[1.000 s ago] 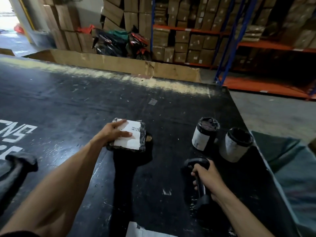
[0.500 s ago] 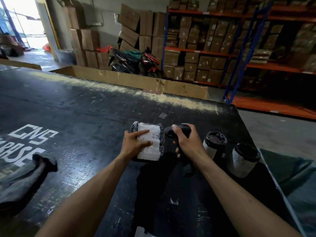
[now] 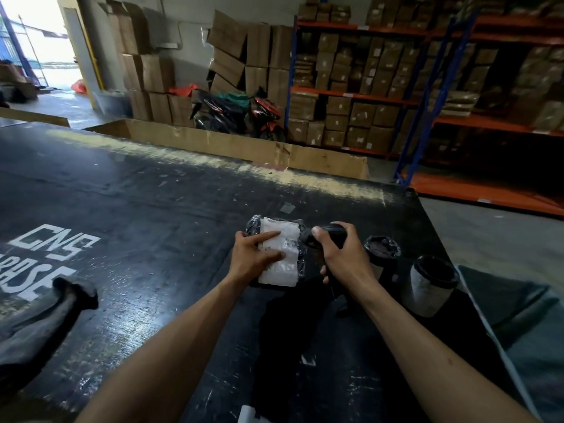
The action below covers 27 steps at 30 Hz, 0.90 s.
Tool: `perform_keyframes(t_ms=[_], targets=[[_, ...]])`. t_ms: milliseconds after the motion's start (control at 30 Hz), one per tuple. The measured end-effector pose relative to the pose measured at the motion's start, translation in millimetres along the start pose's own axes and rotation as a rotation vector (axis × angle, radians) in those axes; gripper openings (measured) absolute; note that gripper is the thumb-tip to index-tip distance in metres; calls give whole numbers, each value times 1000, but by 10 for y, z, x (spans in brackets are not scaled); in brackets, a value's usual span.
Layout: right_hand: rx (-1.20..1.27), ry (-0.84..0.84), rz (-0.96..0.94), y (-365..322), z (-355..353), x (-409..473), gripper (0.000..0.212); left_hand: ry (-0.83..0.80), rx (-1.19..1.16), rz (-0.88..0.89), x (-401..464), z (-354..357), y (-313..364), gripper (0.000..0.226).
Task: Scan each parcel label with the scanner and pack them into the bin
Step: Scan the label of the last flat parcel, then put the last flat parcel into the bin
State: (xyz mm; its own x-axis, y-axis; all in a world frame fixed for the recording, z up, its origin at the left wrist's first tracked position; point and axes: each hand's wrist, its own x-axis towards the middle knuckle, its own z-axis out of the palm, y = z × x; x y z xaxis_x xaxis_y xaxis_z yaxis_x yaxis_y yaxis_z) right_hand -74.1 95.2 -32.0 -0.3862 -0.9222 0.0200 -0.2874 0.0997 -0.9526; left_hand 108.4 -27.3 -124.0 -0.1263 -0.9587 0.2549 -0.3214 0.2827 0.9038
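- On the black tabletop [image 3: 152, 209]: parcel [image 3: 279, 254], white label up, plastic-wrapped.
- Left hand [image 3: 253, 257] rests on label, fingers straight.
- Right hand [image 3: 341, 257] grips scanner [image 3: 329, 233], head just beside parcel.
- Two wrapped rolls [image 3: 427, 288] to the right, near scanner.

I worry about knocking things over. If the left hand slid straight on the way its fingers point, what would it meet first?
Likely the scanner in the right hand, just past the parcel the left hand presses; depth is unclear.
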Motion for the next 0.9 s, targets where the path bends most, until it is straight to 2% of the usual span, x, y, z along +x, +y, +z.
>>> perform_keyframes(t_ms=[167,333,567,633,667,767,833,900], targets=[[-81,17,146,340,-105,-100,57,42,-98,-64,40,103,52,53],[-336,-34,270,878,-220,-421,58,28,-301,-78,71,222,177,59],[-540,-67,360,1122,-495,-552,72,-28,-540,-95,14,627,804,52],[-674,-27,308,980,-670,-556,76,-61,-579,-81,3,732,981,53],[-661,58,245,901,-836,-536,73,-88,-597,-73,-3,828,1095,54],[-283,357,-37,692,-1527,-399,57,-205,-631,-42,-54,1225,1443,55],[-98,410,-166,622,-2071,-303,57,-304,-637,-23,-168,1590,1714,53],[-77,373,-195,641,-2566,-213,56,-390,-656,-12,-332,2036,1953,52]])
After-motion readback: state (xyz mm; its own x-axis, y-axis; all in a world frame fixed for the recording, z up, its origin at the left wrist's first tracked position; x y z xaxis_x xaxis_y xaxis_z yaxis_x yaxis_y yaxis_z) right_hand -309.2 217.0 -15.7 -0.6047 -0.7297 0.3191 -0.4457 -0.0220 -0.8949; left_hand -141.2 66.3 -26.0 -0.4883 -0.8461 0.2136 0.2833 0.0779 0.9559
